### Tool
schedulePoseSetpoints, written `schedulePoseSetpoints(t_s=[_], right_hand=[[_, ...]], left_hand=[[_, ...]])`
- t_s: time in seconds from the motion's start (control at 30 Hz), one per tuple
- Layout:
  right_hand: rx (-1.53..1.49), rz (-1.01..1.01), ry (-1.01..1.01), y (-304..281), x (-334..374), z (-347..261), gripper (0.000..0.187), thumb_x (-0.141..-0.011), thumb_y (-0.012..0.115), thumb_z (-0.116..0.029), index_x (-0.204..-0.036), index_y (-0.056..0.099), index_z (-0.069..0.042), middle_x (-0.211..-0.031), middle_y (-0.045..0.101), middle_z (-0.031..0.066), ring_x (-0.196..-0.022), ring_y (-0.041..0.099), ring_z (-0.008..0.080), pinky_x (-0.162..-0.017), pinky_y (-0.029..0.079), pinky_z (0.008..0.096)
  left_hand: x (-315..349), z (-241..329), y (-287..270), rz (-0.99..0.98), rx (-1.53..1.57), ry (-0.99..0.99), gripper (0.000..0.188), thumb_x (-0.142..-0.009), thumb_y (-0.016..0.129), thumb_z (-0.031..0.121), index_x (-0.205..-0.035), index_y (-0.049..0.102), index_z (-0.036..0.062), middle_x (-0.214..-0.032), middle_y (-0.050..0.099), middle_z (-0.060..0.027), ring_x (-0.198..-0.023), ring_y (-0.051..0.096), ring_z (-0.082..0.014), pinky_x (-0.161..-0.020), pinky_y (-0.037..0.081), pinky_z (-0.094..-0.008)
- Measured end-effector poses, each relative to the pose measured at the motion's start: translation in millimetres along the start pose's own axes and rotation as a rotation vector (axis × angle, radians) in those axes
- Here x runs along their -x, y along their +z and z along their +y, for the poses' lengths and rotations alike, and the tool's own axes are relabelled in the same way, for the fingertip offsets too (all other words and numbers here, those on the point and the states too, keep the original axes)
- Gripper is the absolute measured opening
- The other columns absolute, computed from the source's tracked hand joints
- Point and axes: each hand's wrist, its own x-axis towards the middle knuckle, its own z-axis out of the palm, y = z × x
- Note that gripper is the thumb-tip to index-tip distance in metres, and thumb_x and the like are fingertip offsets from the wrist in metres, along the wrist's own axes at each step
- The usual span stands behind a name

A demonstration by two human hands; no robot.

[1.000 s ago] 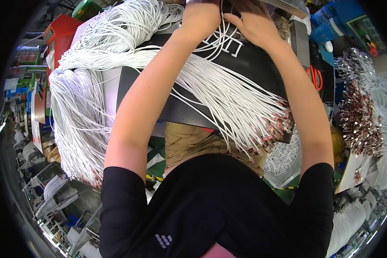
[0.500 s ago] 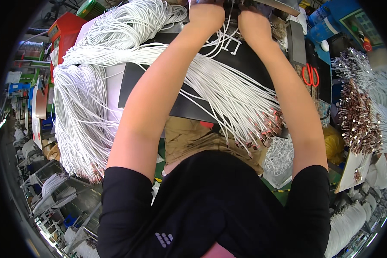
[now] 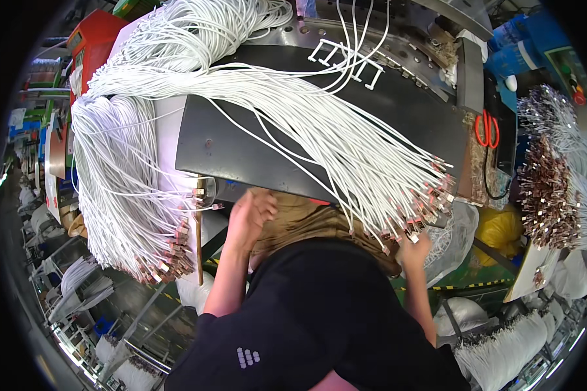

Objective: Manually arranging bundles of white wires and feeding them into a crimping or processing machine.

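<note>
The white cables [image 3: 346,140] lie slantwise on the dark board [image 3: 241,146], their plug ends just at the right hand [image 3: 414,251], whose grip I cannot tell, while the open left hand [image 3: 248,218] is further from them.

Factory cable-assembly station. Big bundles of white cables [image 3: 293,98] with metal connector ends draped over a dark workbench [image 3: 398,111], more connector bundles [image 3: 548,189] right, red scissors [image 3: 486,129], bagged cable stock [image 3: 502,345] near floor.
</note>
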Motion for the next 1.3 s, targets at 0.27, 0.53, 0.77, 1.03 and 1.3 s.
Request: schedulePoseSetpoints(t_s=[0.27,0.53,0.77,1.03,1.3], right_hand=[[-0.196,-0.192,-0.053,14,-8,12,0.064,-0.077,0.070,0.004,-0.135,0.044,0.003,-0.128,0.057,0.0158,-0.105,0.060,0.0290,-0.090,0.050,0.0413],[-0.756,-0.315,0.898,-10,-25,-12,0.066,-0.084,0.070,-0.008,-0.143,0.039,-0.002,-0.136,0.055,0.0112,-0.120,0.055,0.0256,-0.100,0.048,0.0422],[-0.740,-0.465,0.532,-3,-23,-2,0.079,-0.085,0.073,-0.021,-0.150,0.032,-0.007,-0.138,0.054,0.0107,-0.126,0.052,0.0225,-0.100,0.049,0.0393],[0.096,-0.856,0.375,-73,-85,-77,0.031,-0.090,0.066,-0.028,-0.102,0.069,0.001,-0.095,0.071,0.0125,-0.091,0.067,0.0205,-0.083,0.053,0.0343],[-0.547,-0.460,-0.176,-132,-155,-179,0.024,-0.098,0.058,-0.019,-0.107,0.067,0.002,-0.067,0.056,0.0015,-0.056,0.049,0.0102,-0.052,0.037,0.0258]], left_hand=[[-30,-14,-40,0.284,-0.170,0.237,0.023,-0.103,0.054,0.024,-0.100,0.063,0.0032,-0.093,0.070,-0.0072,-0.081,0.068,-0.0172,-0.070,0.054,-0.0301],[-26,-21,-47,0.391,-0.154,0.154,0.020,-0.102,0.055,0.022,-0.102,0.063,0.0037,-0.094,0.070,-0.0055,-0.084,0.068,-0.0164,-0.071,0.056,-0.0313],[-23,-14,-28,0.435,-0.084,0.151,0.023,-0.101,0.057,0.021,-0.088,0.064,0.0029,-0.083,0.067,-0.0038,-0.073,0.065,-0.0135,-0.068,0.054,-0.0290],[-14,-46,4,0.326,-0.500,0.209,0.037,-0.103,0.050,0.028,-0.084,0.067,0.0018,-0.079,0.070,-0.0052,-0.071,0.066,-0.0170,-0.065,0.051,-0.0291],[-19,50,140,-0.437,-1.229,1.099,0.031,-0.087,0.070,0.031,-0.103,0.069,0.0047,-0.097,0.069,-0.0117,-0.092,0.066,-0.0285,-0.080,0.053,-0.0386]])
